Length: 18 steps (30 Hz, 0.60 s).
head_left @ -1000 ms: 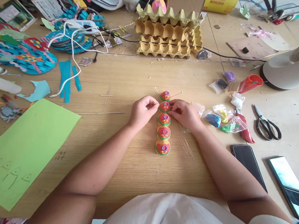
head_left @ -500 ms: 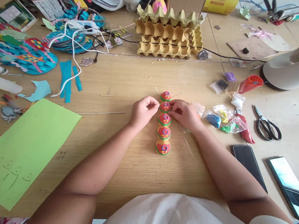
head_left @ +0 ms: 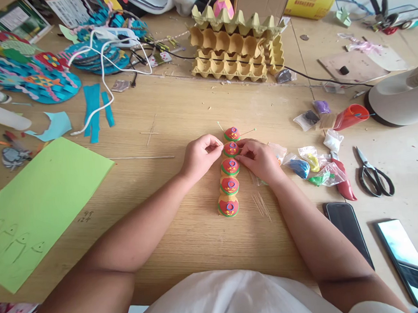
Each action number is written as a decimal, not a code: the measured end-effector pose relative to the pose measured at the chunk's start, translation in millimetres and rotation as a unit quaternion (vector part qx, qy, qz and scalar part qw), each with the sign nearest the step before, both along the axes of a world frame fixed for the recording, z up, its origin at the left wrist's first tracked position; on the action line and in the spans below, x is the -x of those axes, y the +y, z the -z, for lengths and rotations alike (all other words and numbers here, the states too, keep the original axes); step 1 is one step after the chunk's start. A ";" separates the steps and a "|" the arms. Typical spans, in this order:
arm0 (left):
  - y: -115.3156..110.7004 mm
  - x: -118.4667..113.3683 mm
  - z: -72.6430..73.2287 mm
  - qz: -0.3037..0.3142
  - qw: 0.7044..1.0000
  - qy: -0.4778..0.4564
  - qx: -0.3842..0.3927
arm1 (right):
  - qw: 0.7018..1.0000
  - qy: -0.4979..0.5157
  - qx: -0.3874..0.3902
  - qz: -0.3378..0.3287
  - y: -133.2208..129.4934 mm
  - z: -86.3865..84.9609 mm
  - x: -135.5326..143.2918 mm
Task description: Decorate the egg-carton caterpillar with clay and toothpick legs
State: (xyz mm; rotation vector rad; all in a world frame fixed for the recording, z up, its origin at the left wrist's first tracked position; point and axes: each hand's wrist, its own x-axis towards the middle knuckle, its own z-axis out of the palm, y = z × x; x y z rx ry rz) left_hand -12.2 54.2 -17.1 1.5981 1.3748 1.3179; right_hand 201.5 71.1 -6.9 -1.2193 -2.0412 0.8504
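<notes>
A strip of egg-carton cups [head_left: 229, 186], each topped with red and green clay and small faces, runs away from me on the wooden table. Two thin sticks with pale tips [head_left: 248, 132] stick out of the farthest cup. My left hand [head_left: 202, 158] is pinched at the left side of the second-farthest cup [head_left: 231, 148]; what its fingertips hold is too small to name. At that cup's right side, my right hand [head_left: 258, 158] has its fingers closed against the edge, and anything in them is hidden. Several loose toothpicks [head_left: 261, 207] lie right of the strip.
Clay bags [head_left: 298, 167], a red cup [head_left: 357, 113], scissors [head_left: 374, 176] and two phones [head_left: 346, 228] are on the right. Green paper [head_left: 48, 206] lies left, by a long stick [head_left: 143, 158]. Egg cartons [head_left: 233, 45] stand at the back.
</notes>
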 end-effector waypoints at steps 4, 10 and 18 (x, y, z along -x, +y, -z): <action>0.1 -0.5 -0.7 0.000 1.000 0.008 -0.004 | 1.000 -0.001 -0.001 -0.004 0.4 -0.2 -0.2; 0.7 -0.6 1.5 -0.002 1.000 0.012 -0.005 | 1.000 -0.002 0.002 0.002 -0.6 -1.8 0.4; -1.2 -0.1 2.9 -0.001 1.000 0.020 -0.012 | 1.000 0.004 0.007 -0.005 0.2 -0.1 0.3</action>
